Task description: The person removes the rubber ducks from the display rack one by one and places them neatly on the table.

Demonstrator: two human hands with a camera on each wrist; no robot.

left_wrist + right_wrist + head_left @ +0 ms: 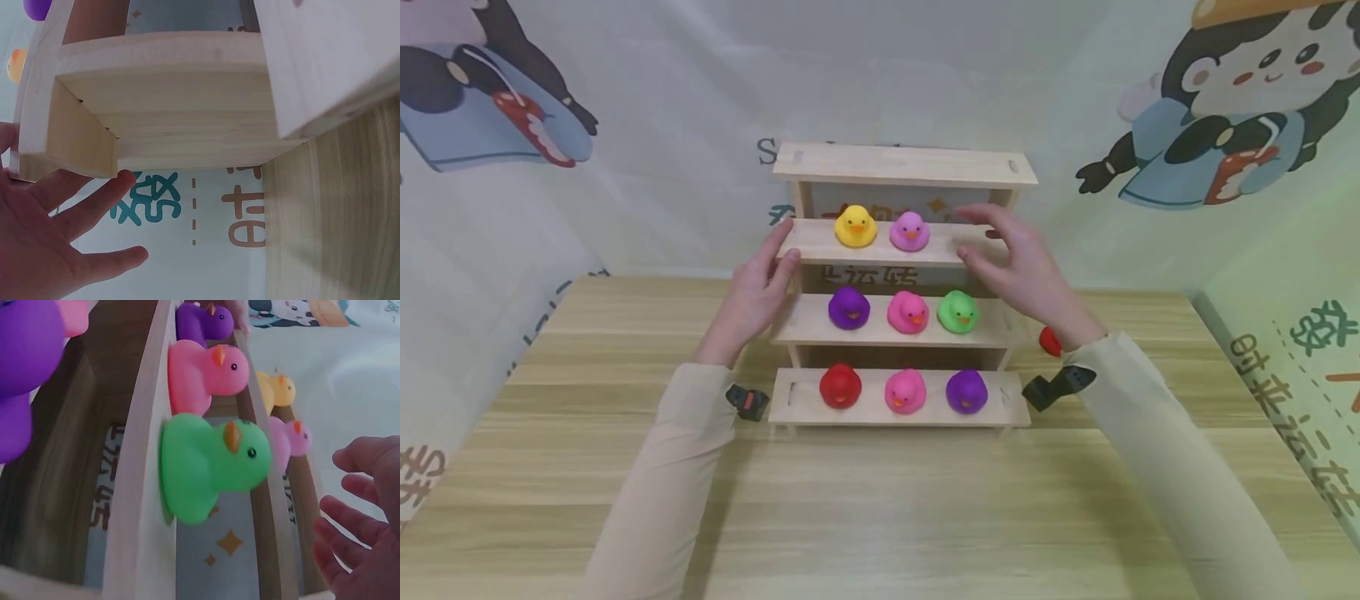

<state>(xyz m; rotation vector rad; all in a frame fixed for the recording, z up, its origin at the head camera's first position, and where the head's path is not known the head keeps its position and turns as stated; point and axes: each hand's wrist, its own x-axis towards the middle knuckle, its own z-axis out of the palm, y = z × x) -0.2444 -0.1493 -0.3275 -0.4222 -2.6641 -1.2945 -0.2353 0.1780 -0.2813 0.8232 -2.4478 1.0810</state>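
My left hand (pixel 758 287) holds the left end of a tiered wooden shelf (pixel 904 165) at its second board from the top, thumb and forefinger on that end. In the left wrist view its other fingers (pixel 103 265) stretch out past the wood. My right hand (pixel 1022 262) hovers at the right end of the same board, thumb and fingers apart and nothing between them. Nearest to it on that board sits a lilac rubber duck (pixel 909 232), with a yellow rubber duck (pixel 856 227) to its left.
Below stand a purple duck (pixel 849 308), a pink duck (pixel 908 312) and a green duck (pixel 958 312). The lowest board bears a red duck (pixel 840 387), another pink duck (pixel 906 392) and another purple duck (pixel 967 392). Beside the shelf, a red object (pixel 1049 341) is partly hidden by my right arm.
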